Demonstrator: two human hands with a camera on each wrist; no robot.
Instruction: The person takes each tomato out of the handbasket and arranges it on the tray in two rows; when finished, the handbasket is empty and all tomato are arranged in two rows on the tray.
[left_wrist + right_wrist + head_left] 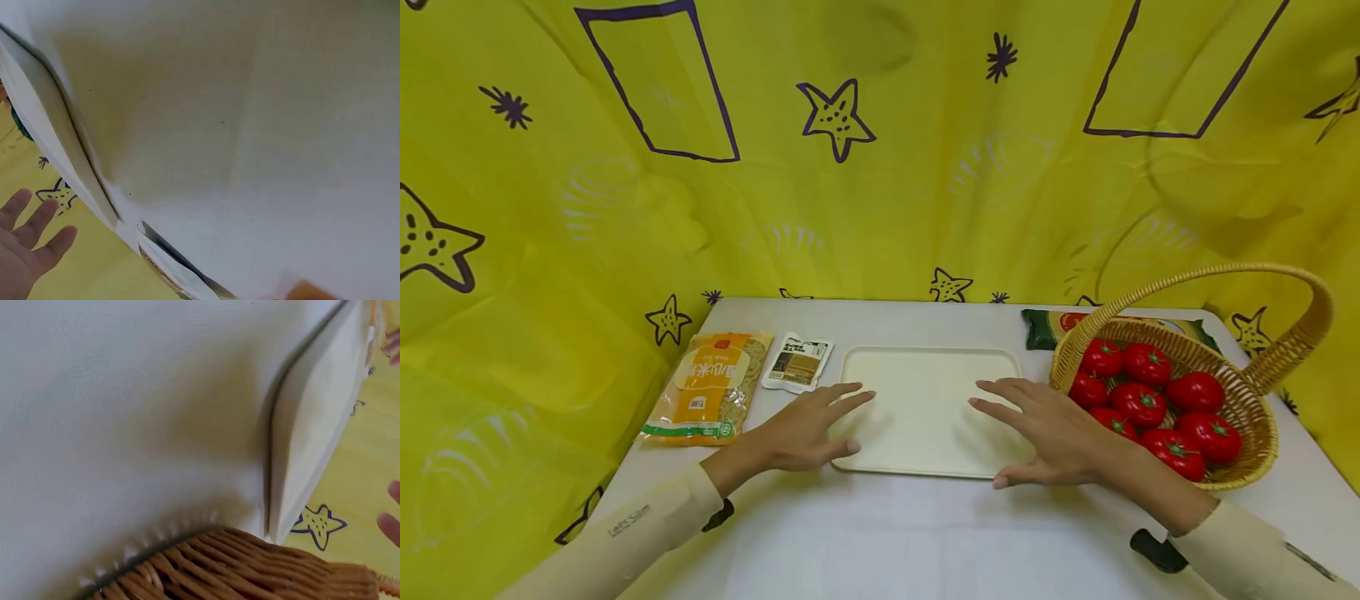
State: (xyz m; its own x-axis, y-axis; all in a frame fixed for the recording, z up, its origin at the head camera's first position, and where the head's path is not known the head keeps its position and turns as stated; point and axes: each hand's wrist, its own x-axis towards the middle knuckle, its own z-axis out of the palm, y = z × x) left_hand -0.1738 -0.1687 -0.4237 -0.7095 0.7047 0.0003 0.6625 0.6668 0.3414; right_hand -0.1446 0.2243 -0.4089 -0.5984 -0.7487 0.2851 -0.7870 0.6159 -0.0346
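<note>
A cream rectangular tray [932, 392] lies flat in the middle of the white table. My left hand [808, 425] hovers at the tray's left edge, fingers spread and pointing inward, with nothing held. Over the tray's right side is my right hand [1052, 433], its fingers apart and also holding nothing. In the left wrist view, the left hand's fingers [42, 219] show beside the tray's rim [69, 131]. The right wrist view has the tray [319, 406] edge-on, with fingertips at the far right border.
Right of the tray stands a wicker basket [1262, 442] with a tall handle, holding several red tomatoes [1138, 404]. Behind it lies a green package [1040, 329]. On the left are an orange-and-clear noodle bag [707, 387] and a small white-and-brown packet [797, 363]. A yellow curtain [880, 208] hangs behind.
</note>
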